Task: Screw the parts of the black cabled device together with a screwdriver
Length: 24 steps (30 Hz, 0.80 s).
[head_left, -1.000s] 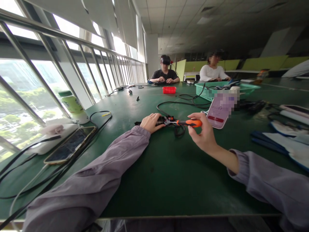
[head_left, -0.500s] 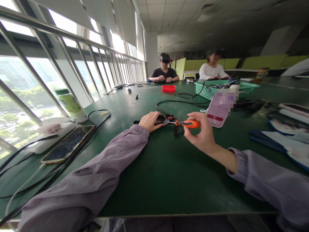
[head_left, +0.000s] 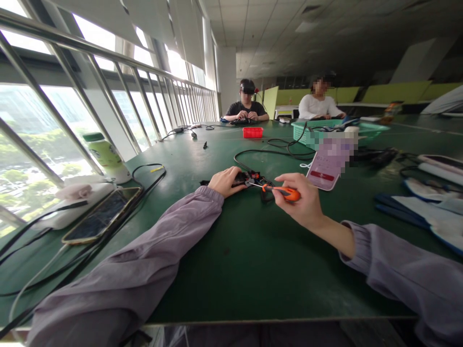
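Observation:
My left hand (head_left: 226, 182) is closed over a black device with red parts (head_left: 256, 176) lying on the green table. What the device is, I cannot make out, since the fingers cover part of it. In my right hand (head_left: 302, 198) is an orange and black screwdriver (head_left: 289, 193), pinched by its handle between thumb and fingers. Its thin metal shaft points left, with the tip at the device close to my left fingers. A dark loop, perhaps a strap or cable, lies under the screwdriver beside the device.
A phone (head_left: 324, 169) leans upright behind my right hand; the green basket (head_left: 307, 136) and red tray (head_left: 252, 133) stand beyond. Left are another phone (head_left: 103, 214), a bottle (head_left: 106, 156) and cables. White-and-blue gloves (head_left: 434, 212) lie right. Two people sit across the table.
The screwdriver's handle has tilted downward at its right end, and my right fingers have shifted on it. My left hand and the device have stayed in place.

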### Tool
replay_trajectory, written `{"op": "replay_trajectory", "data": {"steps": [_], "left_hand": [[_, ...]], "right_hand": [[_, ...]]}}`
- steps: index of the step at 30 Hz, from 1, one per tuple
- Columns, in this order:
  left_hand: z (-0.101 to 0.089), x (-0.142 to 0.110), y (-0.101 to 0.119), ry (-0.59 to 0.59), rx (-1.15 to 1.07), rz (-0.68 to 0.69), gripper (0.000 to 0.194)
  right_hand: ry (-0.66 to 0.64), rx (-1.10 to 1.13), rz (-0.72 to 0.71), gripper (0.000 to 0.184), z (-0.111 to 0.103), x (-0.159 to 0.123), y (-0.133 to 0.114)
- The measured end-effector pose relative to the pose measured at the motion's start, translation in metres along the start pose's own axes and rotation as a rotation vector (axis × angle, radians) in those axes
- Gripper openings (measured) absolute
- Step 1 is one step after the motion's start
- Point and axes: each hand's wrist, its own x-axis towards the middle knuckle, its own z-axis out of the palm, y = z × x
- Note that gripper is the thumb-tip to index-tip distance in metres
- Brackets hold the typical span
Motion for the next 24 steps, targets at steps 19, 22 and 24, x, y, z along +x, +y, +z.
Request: {"op": "replay_trajectory", "data": {"steps": [19,22,24], "left_hand": [[-0.0007,0.0020,0.0017,-0.024,0.055,0.006,0.039],[-0.0009,0.0020,0.0019,-0.025,0.053,0.012,0.039],[-0.0014,0.0018,0.0023,-0.027,0.051,0.015,0.039]], "right_hand": [[-0.006,-0.035,-0.099,0.020,0.0002,0.0009,0.0001],[0.027,-0.016,-0.117,0.029,-0.0004,0.0017,-0.0005],[0.048,-0.005,-0.151,0.035,-0.0009,0.0026,-0.0013]]}}
